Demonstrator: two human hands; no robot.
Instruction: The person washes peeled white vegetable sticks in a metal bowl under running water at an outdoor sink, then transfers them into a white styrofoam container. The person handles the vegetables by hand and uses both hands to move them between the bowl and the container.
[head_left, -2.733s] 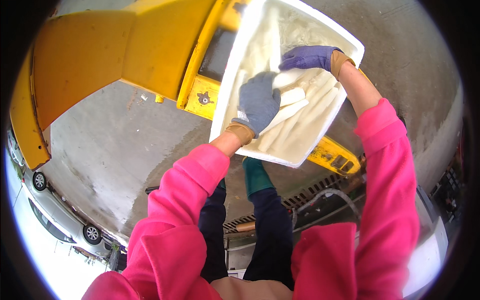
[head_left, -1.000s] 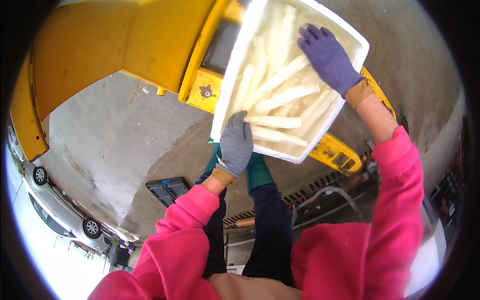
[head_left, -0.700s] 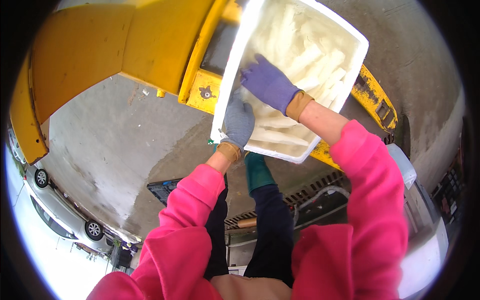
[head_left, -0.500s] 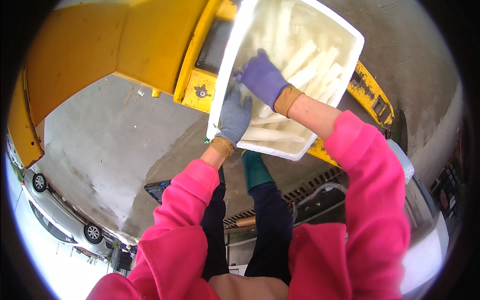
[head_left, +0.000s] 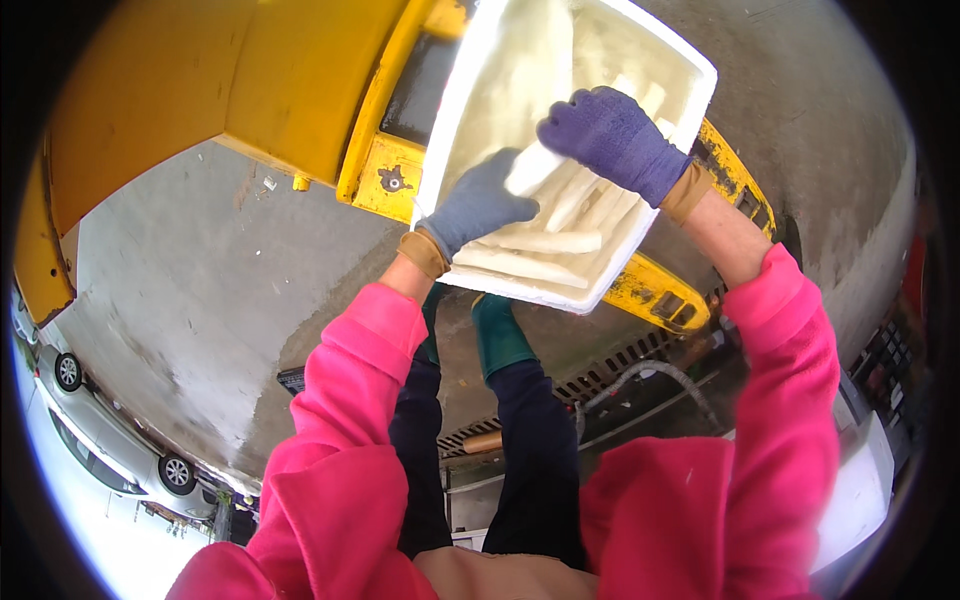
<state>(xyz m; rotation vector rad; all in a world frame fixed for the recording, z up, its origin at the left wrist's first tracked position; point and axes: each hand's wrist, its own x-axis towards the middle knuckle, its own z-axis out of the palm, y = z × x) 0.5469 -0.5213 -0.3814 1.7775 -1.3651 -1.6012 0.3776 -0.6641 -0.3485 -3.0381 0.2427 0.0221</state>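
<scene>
A white foam box lies in front of me, with several long white peeled sticks inside, their exact kind unclear. My right hand, in a purple glove, is closed around one thick white peeled stick, which slants down and left over the others. In a grey-blue glove, my left hand reaches over the box's near left side. Its thumb and fingers are spread to either side of the stick's lower end; the fingertips are partly hidden.
Yellow machinery stands at left, against the box. Worn yellow forks extend beneath and beyond it. My green boots are on concrete, near a drain grate and a grey hose. A silver car is parked at far left.
My right hand has moved right within the box, and a white stick now shows in its grip. The left hand has turned toward that stick's lower end.
</scene>
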